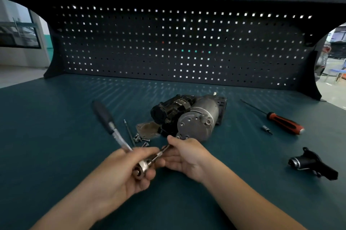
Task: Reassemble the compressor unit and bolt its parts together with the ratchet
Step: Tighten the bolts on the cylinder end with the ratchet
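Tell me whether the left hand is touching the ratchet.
Touching. The head view shows the left hand with its fingers curled round the ratchet at the head end, with no gap between them.

Teal workbench [56, 117], dark pegboard [168, 46]

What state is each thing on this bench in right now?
Ratchet: head gripped by left hand.
Extension: on ratchet, pinched by right hand, tip near compressor.
Compressor: lying on bench.
Plate: flat beside compressor.
Screws: loose on bench.
Screwdriver: lying idle, untouched.
Black part: detached, lying far right.
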